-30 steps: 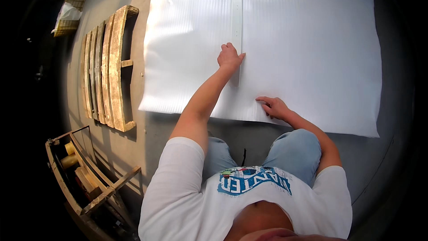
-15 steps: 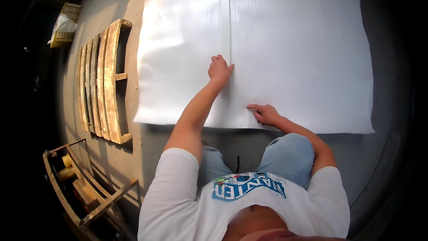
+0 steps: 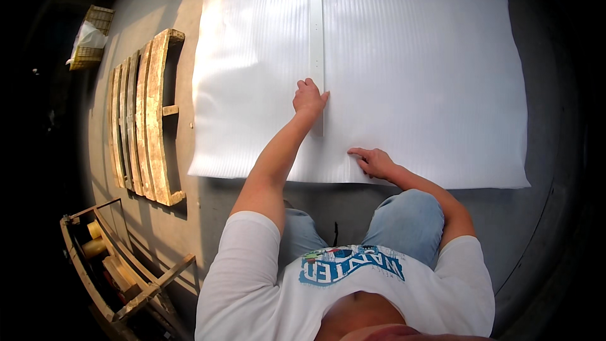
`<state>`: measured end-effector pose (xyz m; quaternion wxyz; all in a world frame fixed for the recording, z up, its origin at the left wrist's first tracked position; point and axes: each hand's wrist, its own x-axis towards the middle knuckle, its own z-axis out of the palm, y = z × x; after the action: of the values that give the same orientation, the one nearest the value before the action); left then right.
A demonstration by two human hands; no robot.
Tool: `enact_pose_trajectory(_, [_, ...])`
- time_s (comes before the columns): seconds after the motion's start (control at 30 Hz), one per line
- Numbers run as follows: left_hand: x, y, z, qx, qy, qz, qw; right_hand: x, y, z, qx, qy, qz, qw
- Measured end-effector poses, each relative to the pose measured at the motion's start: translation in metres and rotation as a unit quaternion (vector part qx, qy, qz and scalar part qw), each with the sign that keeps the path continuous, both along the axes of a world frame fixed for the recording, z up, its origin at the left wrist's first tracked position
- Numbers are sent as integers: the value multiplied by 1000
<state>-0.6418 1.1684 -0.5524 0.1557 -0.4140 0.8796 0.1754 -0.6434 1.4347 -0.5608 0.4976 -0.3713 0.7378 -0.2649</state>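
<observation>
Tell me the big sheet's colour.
The sheet is white, faintly striped; the head view shows it.

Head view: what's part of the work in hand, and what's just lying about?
In use:
- white sheet
- long pale strip on it, under the left hand
- right hand, index finger extended, at the sheet's near edge

Apparently just lying about:
- wooden pallet
- yellow crate
- wooden frame with yellow rolls

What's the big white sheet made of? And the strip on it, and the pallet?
The sheet looks like plastic foam, softly shiny: fine ribs, wavy edges. The strip could be metal or plastic, smooth and pale, with small dots along it. The pallet seems rough, bare wood: brown, uneven boards.
</observation>
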Motion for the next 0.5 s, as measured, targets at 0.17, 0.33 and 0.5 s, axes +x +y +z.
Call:
enact_pose_trajectory(0.17, [1,0,-1,0,6,-3,1000,-1,0,0,3,-9,-2,1000])
enact_pose_trajectory(0.33, [-2,-6,-1,-5,17,-4,1000,-2,1,-3,-13,-9,-2,1000])
enact_pose_trajectory(0.5, [-12,-8,1,-8,19,3,1000,-5,1,-1,-10,-24,-5,1000])
